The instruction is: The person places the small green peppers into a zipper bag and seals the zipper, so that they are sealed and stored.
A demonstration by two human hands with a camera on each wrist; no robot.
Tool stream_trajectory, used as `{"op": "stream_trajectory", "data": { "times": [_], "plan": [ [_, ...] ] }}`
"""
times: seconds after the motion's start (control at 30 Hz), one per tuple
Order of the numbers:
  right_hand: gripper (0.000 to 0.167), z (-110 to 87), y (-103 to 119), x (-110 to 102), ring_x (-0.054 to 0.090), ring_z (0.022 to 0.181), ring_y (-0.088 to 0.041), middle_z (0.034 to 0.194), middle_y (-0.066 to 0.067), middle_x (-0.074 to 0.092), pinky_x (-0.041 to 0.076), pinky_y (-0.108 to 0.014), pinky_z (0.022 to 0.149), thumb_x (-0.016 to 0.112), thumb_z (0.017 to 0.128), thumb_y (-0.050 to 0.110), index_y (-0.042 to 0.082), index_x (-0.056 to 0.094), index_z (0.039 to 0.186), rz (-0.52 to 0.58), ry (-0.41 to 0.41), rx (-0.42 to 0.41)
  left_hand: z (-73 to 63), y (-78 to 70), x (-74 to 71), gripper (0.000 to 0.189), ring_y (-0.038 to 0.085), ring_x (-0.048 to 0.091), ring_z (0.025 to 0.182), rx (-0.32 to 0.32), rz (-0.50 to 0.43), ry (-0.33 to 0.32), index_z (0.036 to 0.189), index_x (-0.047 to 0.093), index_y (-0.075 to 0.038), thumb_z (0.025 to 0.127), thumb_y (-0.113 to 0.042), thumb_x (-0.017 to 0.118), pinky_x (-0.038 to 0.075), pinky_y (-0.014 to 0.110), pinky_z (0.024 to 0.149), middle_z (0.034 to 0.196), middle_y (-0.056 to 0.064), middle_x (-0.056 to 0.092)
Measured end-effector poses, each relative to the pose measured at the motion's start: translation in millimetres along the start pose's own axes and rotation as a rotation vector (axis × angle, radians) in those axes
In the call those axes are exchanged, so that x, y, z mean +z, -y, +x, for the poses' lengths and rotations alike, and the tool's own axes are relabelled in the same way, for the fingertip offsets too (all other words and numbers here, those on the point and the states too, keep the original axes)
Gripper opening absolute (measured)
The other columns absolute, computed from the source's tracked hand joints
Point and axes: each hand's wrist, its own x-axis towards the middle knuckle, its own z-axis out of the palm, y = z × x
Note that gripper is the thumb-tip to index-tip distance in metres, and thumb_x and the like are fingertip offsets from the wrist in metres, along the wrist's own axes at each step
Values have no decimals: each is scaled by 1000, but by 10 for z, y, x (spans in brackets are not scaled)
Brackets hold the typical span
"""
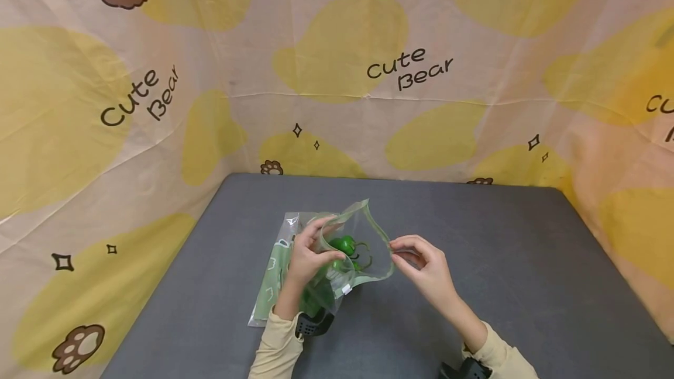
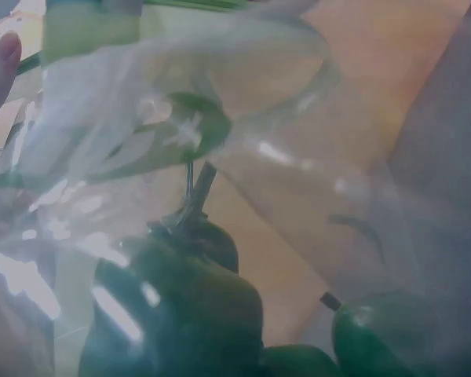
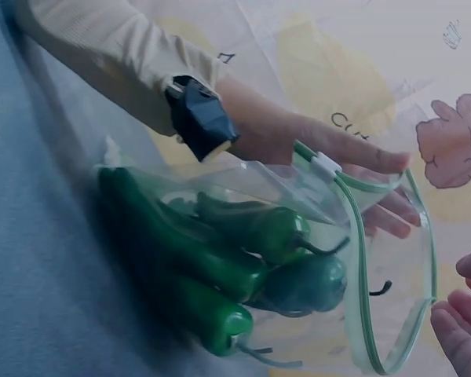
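A clear slider zip bag [image 1: 376,268] with a green rim stands with its mouth spread wide. Several long green peppers [image 3: 220,267] lie inside it, their stems toward the opening. My left hand [image 1: 310,253] holds the bag's left side by the rim, thumb and fingers spread apart. At the right edge of the mouth, my right hand [image 1: 426,265] pinches the rim between thumb and fingertips. The white slider [image 3: 325,166] sits at one end of the zip, close to the left thumb. Through the film, the left wrist view shows a pepper [image 2: 180,314] up close.
Under and left of the bag lies a flat clear packet [image 1: 268,285] with green printed contents on the grey table [image 1: 500,250]. Bear-printed cloth [image 1: 337,45] hangs around the table's back and sides. A black wrist camera [image 1: 314,323] is strapped to the left wrist.
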Motion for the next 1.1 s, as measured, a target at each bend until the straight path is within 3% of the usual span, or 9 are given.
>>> {"op": "stream_trajectory", "data": {
  "times": [0.23, 0.43, 0.67, 0.8, 0.9, 1.03, 1.1],
  "plan": [
    [21, -208, -54, -35, 61, 83, -20, 88, -21, 58, 51, -27, 70, 62, 72, -19, -6, 60, 89, -22, 37, 68, 0, 91, 101, 69, 19, 55, 104, -32, 60, 25, 115, 46, 16, 68, -26, 73, 47, 32, 81, 105, 27, 57],
    [20, -309, -7, -79, 61, 77, -22, 83, -24, 58, 52, -26, 66, 60, 71, -23, -10, 59, 87, -17, 52, 86, 32, 140, 203, 68, 22, 54, 105, -81, 30, 35, 114, 47, 16, 65, -22, 74, 45, 37, 84, 103, 34, 53],
    [18, -319, 123, -153, 61, 75, -21, 80, -26, 56, 51, -24, 66, 57, 73, -23, -11, 58, 86, -2, 22, 112, 88, 86, 329, 61, 31, 53, 105, -121, 48, 39, 113, 46, 17, 66, -11, 73, 41, 54, 78, 103, 33, 55],
    [18, -346, 106, -200, 61, 76, -19, 80, -26, 56, 51, -24, 67, 57, 73, -23, -11, 58, 86, -10, 15, 124, 108, 96, 391, 57, 38, 53, 102, -137, 65, 61, 113, 48, 15, 64, 3, 74, 48, 36, 74, 103, 30, 57],
    [16, -365, 98, -224, 61, 76, -21, 80, -26, 56, 51, -24, 68, 57, 74, -22, -11, 58, 86, -21, 9, 145, 91, 172, 423, 58, 33, 54, 102, -141, 83, 90, 115, 50, 11, 62, 9, 74, 47, 29, 74, 104, 24, 59],
    [14, -384, 96, -233, 61, 76, -20, 80, -24, 57, 51, -24, 68, 58, 75, -20, -11, 58, 86, -46, 0, 172, 56, 265, 458, 60, 28, 54, 105, -166, 104, 112, 117, 51, 7, 62, 9, 75, 45, 39, 83, 107, 21, 60],
    [14, -394, 94, -236, 61, 76, -18, 80, -23, 58, 51, -24, 68, 58, 75, -20, -10, 58, 85, -56, -2, 179, 45, 266, 481, 60, 29, 53, 105, -200, 140, 108, 117, 52, 5, 62, 8, 76, 44, 38, 85, 107, 19, 60]
  ]
}}
